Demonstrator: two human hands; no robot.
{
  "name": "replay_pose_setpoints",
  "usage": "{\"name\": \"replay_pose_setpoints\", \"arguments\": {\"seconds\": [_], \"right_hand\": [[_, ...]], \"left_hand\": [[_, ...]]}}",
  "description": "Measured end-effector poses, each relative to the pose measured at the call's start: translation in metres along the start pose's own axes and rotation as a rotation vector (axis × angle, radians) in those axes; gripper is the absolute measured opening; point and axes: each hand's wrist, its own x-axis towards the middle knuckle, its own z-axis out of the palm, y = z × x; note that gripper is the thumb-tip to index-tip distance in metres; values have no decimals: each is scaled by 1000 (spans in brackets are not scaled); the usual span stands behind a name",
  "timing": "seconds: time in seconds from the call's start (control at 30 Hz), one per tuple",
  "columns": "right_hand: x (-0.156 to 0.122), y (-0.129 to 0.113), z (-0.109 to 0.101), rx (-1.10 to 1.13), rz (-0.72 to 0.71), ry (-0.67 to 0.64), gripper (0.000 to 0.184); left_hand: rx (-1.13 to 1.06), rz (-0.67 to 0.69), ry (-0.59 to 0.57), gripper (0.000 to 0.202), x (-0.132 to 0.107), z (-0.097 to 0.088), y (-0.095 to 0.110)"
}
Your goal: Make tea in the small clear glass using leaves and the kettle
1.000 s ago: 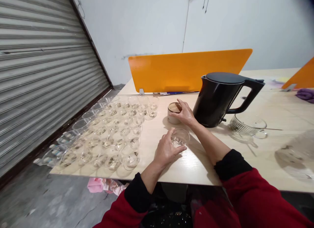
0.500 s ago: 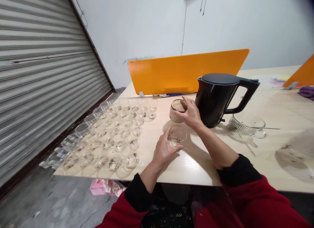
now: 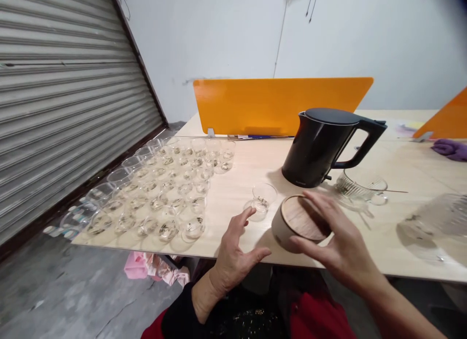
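Note:
A pale round canister [image 3: 284,227] with a wooden lid [image 3: 304,215] is gripped by my right hand [image 3: 337,237], thumb on the near side and fingers on the far side. It is close to the table's front edge, lid tilted toward me. My left hand [image 3: 235,254] is open beside it, thumb and fingers apart, with nothing in it. Just beyond my left fingertips stands a clear cup [image 3: 263,203] with dark bits at its bottom. Behind the canister is a black electric kettle [image 3: 315,151], its handle to the right.
Rows of clear cups [image 3: 168,227] with dark bits inside cover the table's left part. A ribbed glass cup [image 3: 359,186] with a thin stick stands right of the kettle. Clear plastic [image 3: 438,217] lies at the far right. An orange divider [image 3: 280,108] crosses behind.
My right hand has brought the canister from beside the kettle toward me. My left hand has let go of the clear cup and drawn back.

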Motion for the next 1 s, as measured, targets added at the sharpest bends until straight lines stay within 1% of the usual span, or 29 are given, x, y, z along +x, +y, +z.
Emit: {"name": "replay_pose_setpoints", "arguments": {"seconds": [0.07,0.17,0.27,0.37,0.53,0.63,0.77,0.87,1.0], "right_hand": [[-10,-2,19,49,-3,-62,80],[-15,-1,44,57,-16,-103,84],[-14,-2,57,33,-29,-106,84],[-13,-6,59,-7,-28,-112,85],[-12,-14,56,-103,-68,-101,97],[-11,-16,60,-151,-74,-64,94],[-9,-15,65,-150,-80,-28,86],[-9,-15,66,-129,-88,-21,82],[-10,-15,65,-117,-83,-24,80]], "left_hand": [[-5,-2,-36,89,-2,4,-1],[21,-30,-61,98,0,8,-5],[72,-44,-63,105,3,12,-7],[116,-23,-57,102,6,15,-8],[124,-37,-49,93,8,21,-7],[129,-61,-37,89,9,23,-3],[181,-74,-19,90,10,25,0],[227,-78,-1,91,10,26,-1],[241,-82,-6,90,10,28,-5]]}}
